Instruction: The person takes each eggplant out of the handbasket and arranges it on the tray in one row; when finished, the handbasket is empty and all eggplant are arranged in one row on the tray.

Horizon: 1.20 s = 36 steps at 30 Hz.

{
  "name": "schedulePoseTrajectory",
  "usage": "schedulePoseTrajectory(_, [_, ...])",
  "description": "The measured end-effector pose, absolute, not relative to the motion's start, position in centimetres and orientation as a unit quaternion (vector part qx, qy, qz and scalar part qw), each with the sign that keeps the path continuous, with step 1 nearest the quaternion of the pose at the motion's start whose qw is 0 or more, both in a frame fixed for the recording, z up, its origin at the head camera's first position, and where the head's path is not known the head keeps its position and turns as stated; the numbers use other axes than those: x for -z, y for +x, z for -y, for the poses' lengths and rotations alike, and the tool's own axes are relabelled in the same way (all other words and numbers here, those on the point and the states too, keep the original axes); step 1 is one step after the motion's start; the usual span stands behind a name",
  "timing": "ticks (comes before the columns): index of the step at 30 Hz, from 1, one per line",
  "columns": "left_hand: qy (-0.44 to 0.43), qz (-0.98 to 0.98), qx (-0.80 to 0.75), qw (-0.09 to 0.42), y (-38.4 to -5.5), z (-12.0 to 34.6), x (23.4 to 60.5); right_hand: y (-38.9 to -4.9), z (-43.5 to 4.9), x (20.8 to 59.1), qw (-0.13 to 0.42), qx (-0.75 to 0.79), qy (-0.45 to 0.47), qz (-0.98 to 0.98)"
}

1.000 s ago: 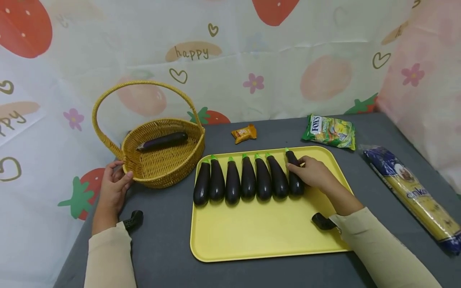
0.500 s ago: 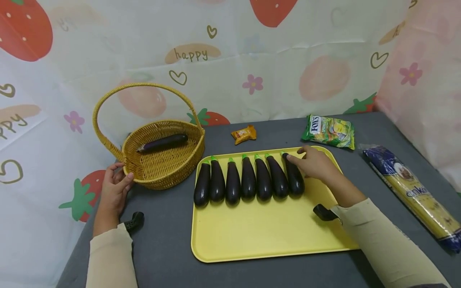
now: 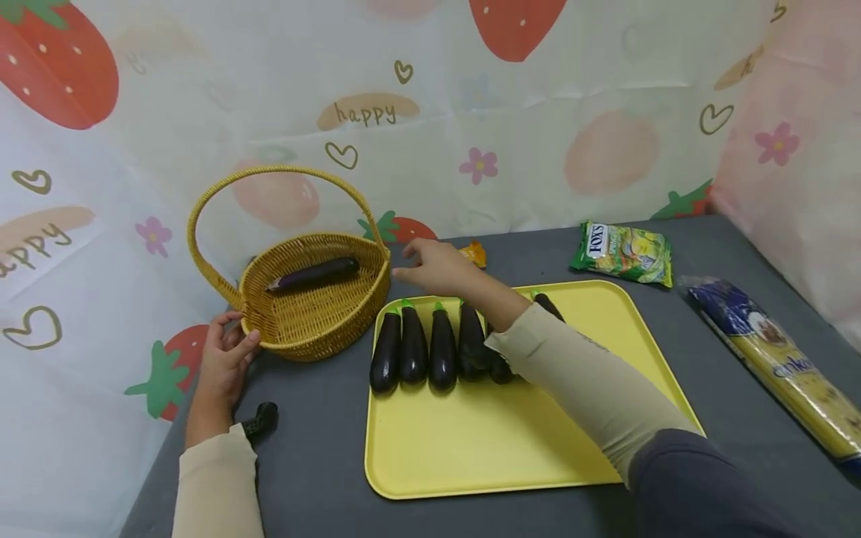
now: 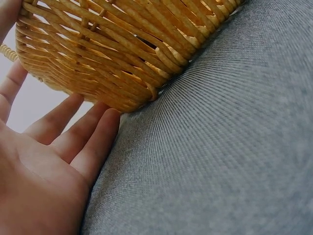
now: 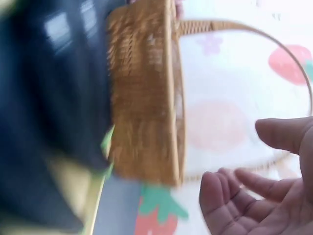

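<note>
My left hand (image 3: pixel 222 366) holds the near left side of a yellow wicker basket (image 3: pixel 329 345), thumb at the rim and fingers against the woven outside (image 4: pixel 98 58). Inside the basket lies one dark purple eggplant (image 3: pixel 316 275). My right hand (image 3: pixel 440 269) hovers just right of the basket, above the tray's back left edge. In the right wrist view its thumb and fingers (image 5: pixel 215 196) are apart, with nothing between them. On the yellow tray (image 3: pixel 471 456) several eggplants (image 3: pixel 442 351) with green stems lie in a row, partly hidden by my right forearm.
Behind the right hand a small orange-wrapped snack (image 3: pixel 476 254) is partly covered. A green FOX'S candy bag (image 3: pixel 625 254) lies at the back right. A long pasta packet (image 3: pixel 780 359) lies along the right side. A patterned cloth (image 3: pixel 525 134) hangs behind the grey table.
My right hand has left the rightmost eggplant on the tray and swung left to the basket, empty. My left hand stays on the basket. The view has shifted slightly.
</note>
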<state>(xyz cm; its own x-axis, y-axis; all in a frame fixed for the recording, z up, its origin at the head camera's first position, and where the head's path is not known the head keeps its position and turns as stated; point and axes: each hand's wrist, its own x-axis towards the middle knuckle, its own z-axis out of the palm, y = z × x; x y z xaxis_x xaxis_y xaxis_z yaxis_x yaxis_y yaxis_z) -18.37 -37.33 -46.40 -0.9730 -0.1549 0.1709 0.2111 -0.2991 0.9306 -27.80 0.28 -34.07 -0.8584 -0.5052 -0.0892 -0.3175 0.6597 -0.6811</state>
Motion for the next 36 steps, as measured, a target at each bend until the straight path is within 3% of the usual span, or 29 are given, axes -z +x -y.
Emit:
schedulePoseTrajectory(7, [-0.016, 0.572, 0.81, 0.129, -17.9, 37.7, 46.0, -30.1, 9.3, 34.1, 0.113, 0.335, -0.325, -0.877])
schedulePoseTrajectory(15, [-0.02, 0.58, 0.805, 0.126, -17.8, 38.1, 45.6, -31.8, 15.8, 36.5, 0.099, 0.211, -0.322, -0.918])
schedulePoseTrajectory(25, [-0.019, 0.595, 0.797, 0.105, -17.5, 38.1, 46.1, -31.3, 16.8, 38.9, 0.122, 0.059, -0.304, -0.943])
schedulePoseTrajectory(30, [-0.014, 0.6, 0.792, 0.109, -17.8, 37.9, 45.9, -31.8, 16.6, 38.9, 0.093, 0.074, -0.307, -0.944])
schedulePoseTrajectory(36, [-0.021, 0.593, 0.798, 0.109, -18.3, 37.5, 46.2, -32.6, 16.5, 39.3, 0.138, 0.109, -0.297, -0.938])
